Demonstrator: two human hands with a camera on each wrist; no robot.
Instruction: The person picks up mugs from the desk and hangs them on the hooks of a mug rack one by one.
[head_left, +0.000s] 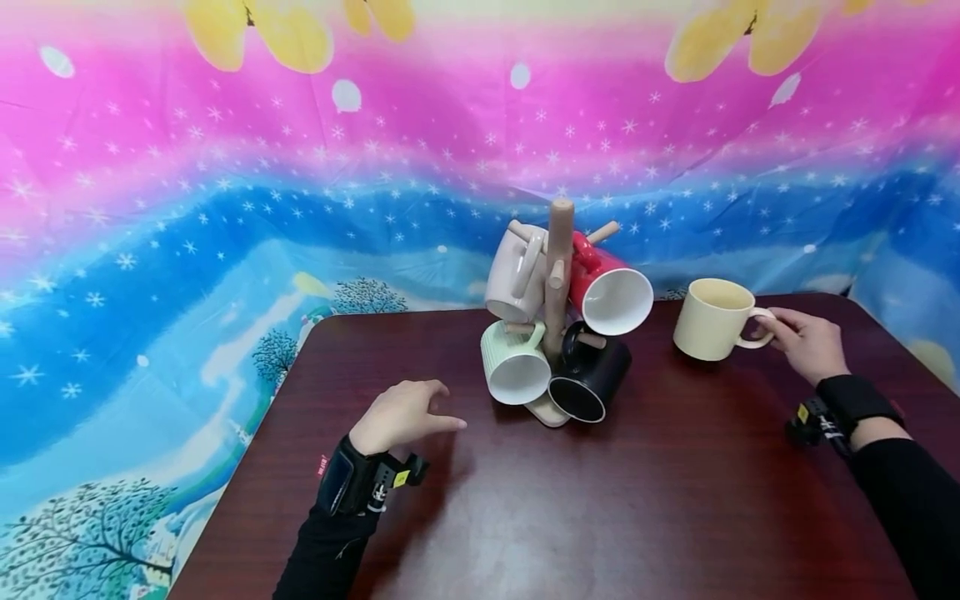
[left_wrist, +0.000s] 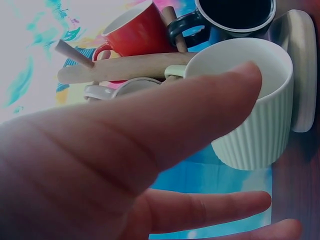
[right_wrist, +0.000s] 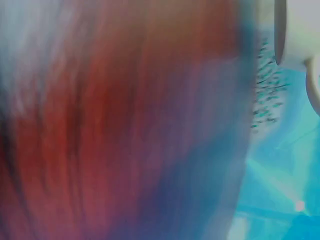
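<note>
My right hand (head_left: 810, 342) pinches the handle of a cream-yellow mug (head_left: 712, 321), which is upright at the back right of the table; in the right wrist view only part of the mug (right_wrist: 302, 32) shows at the upper right corner. My left hand (head_left: 401, 414) is held over the table, thumb and fingers spread, to the left of a wooden mug tree (head_left: 561, 242). Nearest to it is a ribbed pale green mug (head_left: 515, 367) on a low peg, opening forward. In the left wrist view the thumb (left_wrist: 200, 105) overlaps that green mug (left_wrist: 255, 140).
The tree also bears a black mug (head_left: 600, 371) low on the right, a red mug (head_left: 611, 292) with a white inside above it, and a greyish-white mug (head_left: 510, 275) at upper left. A bare peg (head_left: 603, 232) sticks out. A printed cloth (head_left: 420, 150) hangs behind the dark table (head_left: 637, 500).
</note>
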